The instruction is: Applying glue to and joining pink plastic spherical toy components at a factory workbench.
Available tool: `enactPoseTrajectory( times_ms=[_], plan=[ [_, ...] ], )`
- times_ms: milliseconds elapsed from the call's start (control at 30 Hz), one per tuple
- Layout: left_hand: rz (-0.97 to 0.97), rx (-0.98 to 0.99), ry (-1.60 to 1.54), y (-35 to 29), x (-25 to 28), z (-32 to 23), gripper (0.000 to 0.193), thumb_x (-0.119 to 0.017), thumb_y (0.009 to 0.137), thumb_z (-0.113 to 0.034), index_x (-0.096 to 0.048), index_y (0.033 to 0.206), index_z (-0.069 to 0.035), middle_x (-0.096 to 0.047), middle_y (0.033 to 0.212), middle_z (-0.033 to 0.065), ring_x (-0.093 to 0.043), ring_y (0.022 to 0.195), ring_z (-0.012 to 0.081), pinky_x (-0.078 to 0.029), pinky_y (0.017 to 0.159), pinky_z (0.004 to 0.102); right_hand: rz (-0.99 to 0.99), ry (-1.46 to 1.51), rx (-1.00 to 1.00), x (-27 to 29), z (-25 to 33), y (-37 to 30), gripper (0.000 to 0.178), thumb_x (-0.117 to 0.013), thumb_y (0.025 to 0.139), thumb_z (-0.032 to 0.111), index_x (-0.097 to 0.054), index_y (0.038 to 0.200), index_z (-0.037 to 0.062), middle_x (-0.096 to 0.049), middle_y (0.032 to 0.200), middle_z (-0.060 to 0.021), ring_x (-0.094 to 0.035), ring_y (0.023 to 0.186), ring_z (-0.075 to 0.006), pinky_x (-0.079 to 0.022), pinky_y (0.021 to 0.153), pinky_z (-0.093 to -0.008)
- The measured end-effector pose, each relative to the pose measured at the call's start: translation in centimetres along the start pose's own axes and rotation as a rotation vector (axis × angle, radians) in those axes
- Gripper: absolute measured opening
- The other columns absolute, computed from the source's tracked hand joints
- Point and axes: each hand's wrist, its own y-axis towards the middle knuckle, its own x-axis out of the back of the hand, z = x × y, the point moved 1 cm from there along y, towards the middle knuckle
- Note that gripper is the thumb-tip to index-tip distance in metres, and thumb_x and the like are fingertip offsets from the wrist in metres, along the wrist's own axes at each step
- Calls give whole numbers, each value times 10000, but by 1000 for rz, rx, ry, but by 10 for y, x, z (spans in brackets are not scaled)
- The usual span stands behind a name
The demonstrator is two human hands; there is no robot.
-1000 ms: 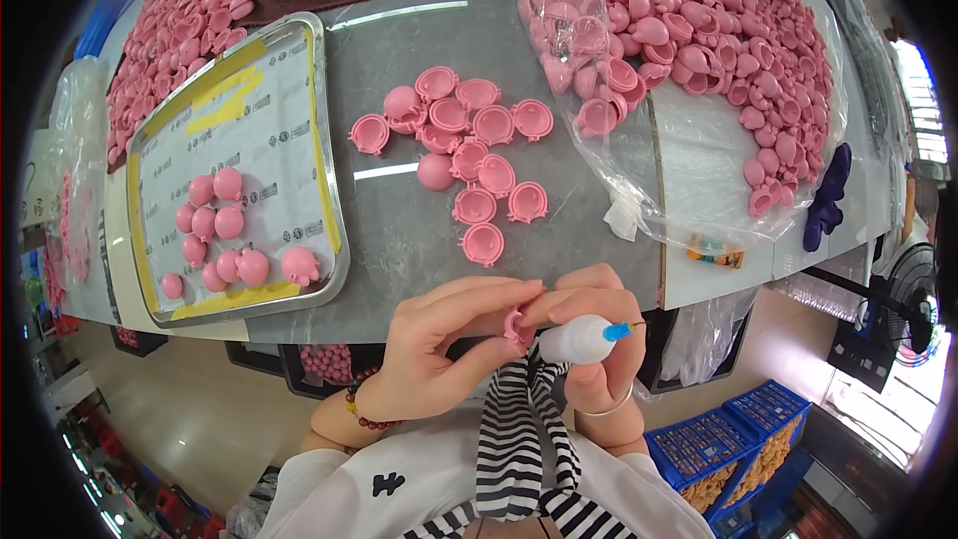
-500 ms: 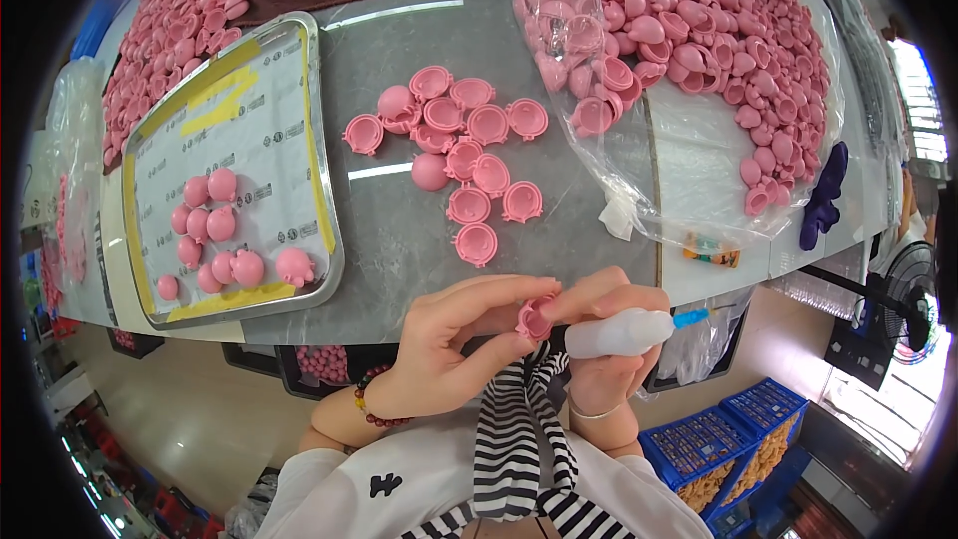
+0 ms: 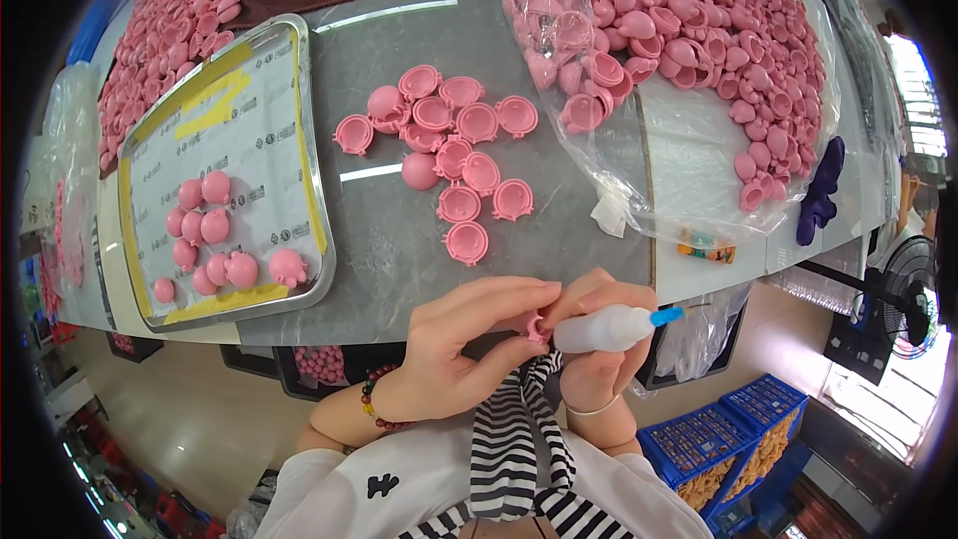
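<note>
Close to my body at the table's near edge, my left hand [image 3: 461, 344] pinches a small pink plastic shell [image 3: 538, 327] between thumb and forefinger. Fingers of my right hand [image 3: 604, 364] meet the shell from the other side. That same right hand also grips a white squeeze bottle [image 3: 606, 328] with a blue tip [image 3: 667, 316], which points right, away from the shell. Beyond my hands lies a loose cluster of pink half-shells [image 3: 466, 242], most with their hollow side up. My fingers partly hide the held shell.
On the left stands a metal tray [image 3: 317, 165] holding several closed pink balls [image 3: 240, 269]. Pink shells are heaped at the far left [image 3: 165, 50] and in a clear plastic bag [image 3: 599, 175] at the right. A purple object [image 3: 821, 192] and blue crates [image 3: 714, 434] are farther right.
The shell between my fingers has turned, showing less of its hollow. My right hand and the bottle have shifted slightly left. The whole view has moved a little.
</note>
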Motion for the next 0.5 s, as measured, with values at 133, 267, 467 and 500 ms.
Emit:
enactPoseTrajectory(
  times_ms=[133,267,467,500],
  plan=[
    [-47,12,-11,2,-8,4,347,-628,704,58,-567,1045,29,-569,1037,144,-611,798,163,-523,697,258,-108,-27,-30,9,1,-3,497,-455,829,526,-421,885,33,-480,606,-74,-466,534,-151,-349,488,-232],
    [-15,-80,38,9,-20,7,350,-632,694,57,-573,1037,12,-574,1045,139,-611,783,165,-524,677,255,-183,-134,25,32,9,-4,495,-426,849,505,-427,865,10,-467,566,-74,-447,497,-152,-313,452,-233],
    [-51,-125,46,17,-25,9,375,-615,682,86,-563,1044,6,-571,1050,147,-599,852,194,-513,697,269,-386,-131,191,66,15,-11,471,-397,867,492,-407,895,22,-523,578,-130,-478,491,-170,-372,455,-242],
    [-74,-91,-50,15,-21,11,375,-595,695,98,-546,1058,15,-554,1074,151,-593,868,190,-506,719,272,-372,-36,211,73,13,-13,463,-364,881,483,-402,908,22,-510,568,-122,-468,477,-169,-358,442,-242]
  ],
)
